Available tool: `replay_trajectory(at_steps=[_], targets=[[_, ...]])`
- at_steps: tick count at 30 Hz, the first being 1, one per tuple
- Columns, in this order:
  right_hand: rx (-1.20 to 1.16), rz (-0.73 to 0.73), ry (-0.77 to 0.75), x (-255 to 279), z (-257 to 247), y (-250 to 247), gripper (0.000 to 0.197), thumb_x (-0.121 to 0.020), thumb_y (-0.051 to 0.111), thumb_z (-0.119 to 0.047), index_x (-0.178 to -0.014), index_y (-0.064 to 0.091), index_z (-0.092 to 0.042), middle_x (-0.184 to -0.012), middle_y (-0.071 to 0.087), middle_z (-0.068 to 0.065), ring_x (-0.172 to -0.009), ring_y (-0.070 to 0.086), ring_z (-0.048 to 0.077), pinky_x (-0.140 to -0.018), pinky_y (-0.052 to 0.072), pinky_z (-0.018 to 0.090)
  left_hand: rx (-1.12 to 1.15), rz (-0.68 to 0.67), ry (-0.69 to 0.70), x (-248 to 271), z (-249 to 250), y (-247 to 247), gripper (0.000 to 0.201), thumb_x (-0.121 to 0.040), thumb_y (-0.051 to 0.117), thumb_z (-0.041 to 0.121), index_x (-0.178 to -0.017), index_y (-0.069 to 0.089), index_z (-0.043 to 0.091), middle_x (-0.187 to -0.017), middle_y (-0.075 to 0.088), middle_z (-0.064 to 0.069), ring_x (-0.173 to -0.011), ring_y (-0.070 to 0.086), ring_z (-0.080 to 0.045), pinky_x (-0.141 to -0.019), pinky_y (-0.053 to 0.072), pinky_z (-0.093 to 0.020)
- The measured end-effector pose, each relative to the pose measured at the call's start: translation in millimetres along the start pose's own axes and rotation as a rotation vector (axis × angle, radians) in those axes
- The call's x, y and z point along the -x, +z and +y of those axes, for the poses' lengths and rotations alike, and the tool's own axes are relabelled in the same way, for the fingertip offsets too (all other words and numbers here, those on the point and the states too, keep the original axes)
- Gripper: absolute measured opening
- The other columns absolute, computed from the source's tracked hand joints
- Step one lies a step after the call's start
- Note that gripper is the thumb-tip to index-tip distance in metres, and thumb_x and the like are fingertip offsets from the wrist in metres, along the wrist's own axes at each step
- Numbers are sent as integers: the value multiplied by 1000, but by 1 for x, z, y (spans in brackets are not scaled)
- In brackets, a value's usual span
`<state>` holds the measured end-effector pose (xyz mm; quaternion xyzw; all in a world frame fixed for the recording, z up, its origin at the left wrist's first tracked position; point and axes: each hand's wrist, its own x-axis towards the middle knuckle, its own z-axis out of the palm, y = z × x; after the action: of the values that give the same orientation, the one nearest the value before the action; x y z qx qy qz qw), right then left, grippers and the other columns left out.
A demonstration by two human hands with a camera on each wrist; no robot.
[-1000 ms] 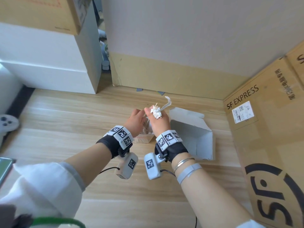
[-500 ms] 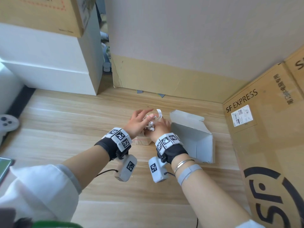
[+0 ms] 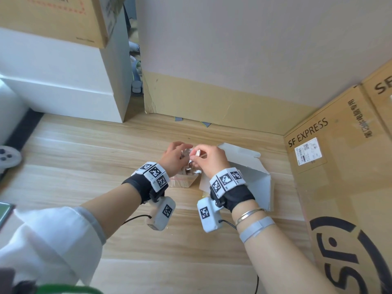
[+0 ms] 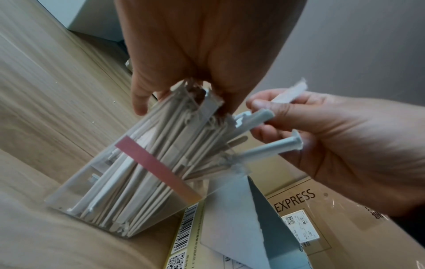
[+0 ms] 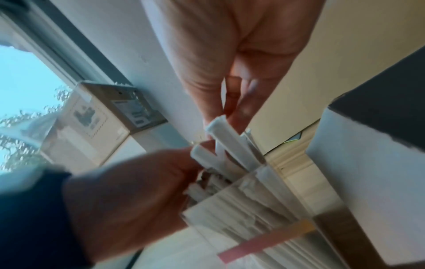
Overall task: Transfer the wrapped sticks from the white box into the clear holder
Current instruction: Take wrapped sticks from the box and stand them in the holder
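The clear holder (image 4: 76, 189), marked by a pink stripe, stands tilted on the wooden floor and is packed with white wrapped sticks (image 4: 147, 163). My left hand (image 3: 177, 155) curls over the top of the bundle, thumb on one side and fingers on the other (image 4: 184, 96). From the right, my right hand (image 3: 199, 158) pinches a few wrapped sticks (image 4: 264, 116) whose lower ends reach into the holder's mouth. The white box (image 3: 256, 177) lies open just right of the holder, its inside hidden behind my right wrist.
A large SF Express carton (image 3: 339, 187) walls off the right side. A cardboard-skirted wall (image 3: 212, 102) runs across the back, and a white cabinet (image 3: 63, 81) stands at the back left. A game controller (image 3: 8, 158) lies at the far left of the floor.
My right hand came down from above the holder with its bunch of sticks to the holder's mouth. The left hand shifted from beside the holder onto the tops of the bundle.
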<state>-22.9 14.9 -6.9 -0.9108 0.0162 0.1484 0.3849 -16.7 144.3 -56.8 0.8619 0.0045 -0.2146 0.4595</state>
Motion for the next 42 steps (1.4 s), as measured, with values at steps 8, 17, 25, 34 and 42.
replay_trajectory(at_steps=[8,17,25,34,42], targets=[[532,-74,-93,-3,14,30,21,-89,51,-8,-98,70,-10,-105,59,7,-101,59,26,-73,42,28,8,-35,-21,10,-4,-8,47,-101,16,38,-140,40,30,-158,10,-3,-145,12,-28,-120,9,-49],[313,-133,-55,-9,6,10,19,-87,59,-26,-100,73,-27,-98,75,-4,-92,66,16,-82,51,27,14,-56,-93,7,-4,-8,73,-95,47,28,-149,-2,30,-145,28,-20,-132,36,-31,-112,27,-37],[158,120,-134,-3,14,8,19,-85,61,-31,-99,56,-19,-99,49,-5,-89,49,13,-77,43,28,12,-67,-158,8,0,-7,61,-99,32,35,-149,-2,31,-138,37,-24,-122,45,-34,-107,35,-42],[562,-88,-148,-5,23,37,58,-98,24,-46,-149,-2,-37,-159,2,-2,-147,1,25,-116,10,47,105,-46,-142,6,-3,-9,54,-101,22,16,-149,2,29,-142,40,-27,-111,54,-31,-97,40,-38],[297,-229,-64,-18,20,37,59,-100,28,-37,-149,-5,-32,-159,9,0,-131,45,23,-97,45,38,86,-50,-197,14,2,-13,59,-102,23,21,-147,-14,32,-155,22,-15,-126,49,-35,-93,46,-41]])
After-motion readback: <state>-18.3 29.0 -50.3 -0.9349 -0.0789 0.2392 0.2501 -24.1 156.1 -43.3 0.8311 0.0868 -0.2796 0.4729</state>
